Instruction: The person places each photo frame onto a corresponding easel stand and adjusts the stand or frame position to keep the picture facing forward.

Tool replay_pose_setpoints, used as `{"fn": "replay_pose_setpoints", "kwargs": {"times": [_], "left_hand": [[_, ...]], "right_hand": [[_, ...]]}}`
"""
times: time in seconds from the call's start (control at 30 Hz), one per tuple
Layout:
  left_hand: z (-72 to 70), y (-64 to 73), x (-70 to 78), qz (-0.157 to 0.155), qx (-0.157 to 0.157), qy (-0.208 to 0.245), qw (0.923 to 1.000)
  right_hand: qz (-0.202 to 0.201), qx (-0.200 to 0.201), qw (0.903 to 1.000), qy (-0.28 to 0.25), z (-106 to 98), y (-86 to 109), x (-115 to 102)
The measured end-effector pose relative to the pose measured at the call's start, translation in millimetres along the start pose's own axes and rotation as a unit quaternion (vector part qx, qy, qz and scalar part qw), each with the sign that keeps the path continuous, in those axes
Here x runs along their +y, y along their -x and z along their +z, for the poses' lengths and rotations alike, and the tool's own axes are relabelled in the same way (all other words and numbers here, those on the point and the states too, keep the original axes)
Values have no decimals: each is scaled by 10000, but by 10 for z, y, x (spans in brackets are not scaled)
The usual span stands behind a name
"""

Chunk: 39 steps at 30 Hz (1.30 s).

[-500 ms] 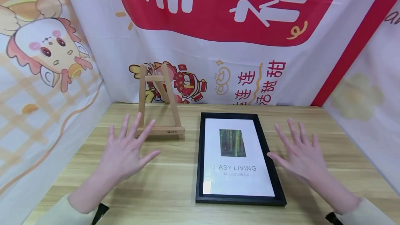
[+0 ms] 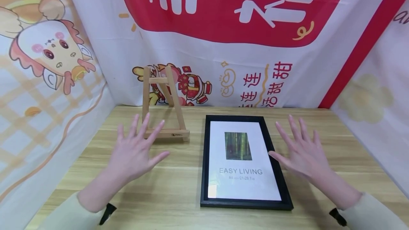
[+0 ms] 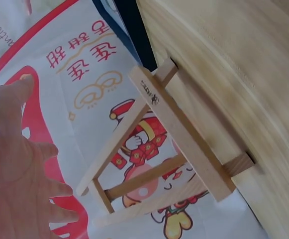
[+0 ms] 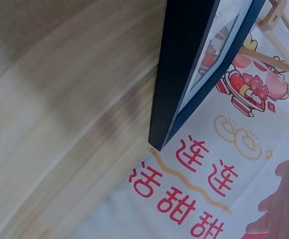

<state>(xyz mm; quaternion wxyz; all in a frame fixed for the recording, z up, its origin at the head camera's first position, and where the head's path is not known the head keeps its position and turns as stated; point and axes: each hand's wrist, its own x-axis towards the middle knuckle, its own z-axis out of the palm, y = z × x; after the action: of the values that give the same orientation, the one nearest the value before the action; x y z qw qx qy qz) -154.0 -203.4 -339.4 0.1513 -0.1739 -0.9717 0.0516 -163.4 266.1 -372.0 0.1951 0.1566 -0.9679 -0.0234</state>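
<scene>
A small wooden easel (image 2: 166, 133) stands upright at the back left of the table. Flat on the table, right of the middle, lies a black picture frame (image 2: 205, 162) with a white sheet reading "EASY LIVING" and a small forest picture. My left hand (image 2: 131, 155) hovers in front of the easel, fingers spread, holding nothing. Over the frame's right edge my right hand (image 2: 303, 155) is held with spread fingers; its thumb overlaps that edge in the head view. In the left wrist view the easel (image 3: 179, 134) is apart from the fingers. The right wrist view shows the frame's black side (image 4: 176, 74).
A light wood-grain table (image 2: 159, 191) carries both things. Behind it hangs a white cloth (image 2: 191, 38) printed with a red panel, characters and cartoon figures. Patterned cloth walls (image 2: 41, 123) close off the left and right sides.
Both hands have moved a little: the left one slightly to the right, the right one slightly leftward toward the frame. The easel and the frame have stayed put.
</scene>
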Motion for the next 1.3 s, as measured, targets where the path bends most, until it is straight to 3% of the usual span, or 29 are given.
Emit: {"fn": "replay_pose_setpoints", "kwargs": {"times": [0.37, 0.57, 0.7, 0.8, 1.0, 1.2, 1.3], "left_hand": [[201, -246, 228, 120, -343, 405, 9985], [349, -389, 359, 80, -463, 964, 9942], [442, -444, 447, 96, -598, 1521, 9865], [486, -464, 524, 86, -782, 2122, 9741], [619, -492, 661, -311, -1237, 3351, 9335], [785, -497, 780, -598, -1287, 4288, 8922], [845, -507, 816, -658, -1326, 4550, 8781]], "right_hand": [[343, -450, 9982, -220, 40, -137, 81], [357, -545, 9971, -402, 59, -172, 125], [383, -726, 9935, -792, 62, -174, 139], [562, -1000, 9862, -1193, 84, -162, 140], [953, -1374, 9668, -1932, 211, -114, 122], [1031, -1407, 9516, -2530, 370, -65, 137], [1043, -1392, 9458, -2742, 435, -39, 153]]}}
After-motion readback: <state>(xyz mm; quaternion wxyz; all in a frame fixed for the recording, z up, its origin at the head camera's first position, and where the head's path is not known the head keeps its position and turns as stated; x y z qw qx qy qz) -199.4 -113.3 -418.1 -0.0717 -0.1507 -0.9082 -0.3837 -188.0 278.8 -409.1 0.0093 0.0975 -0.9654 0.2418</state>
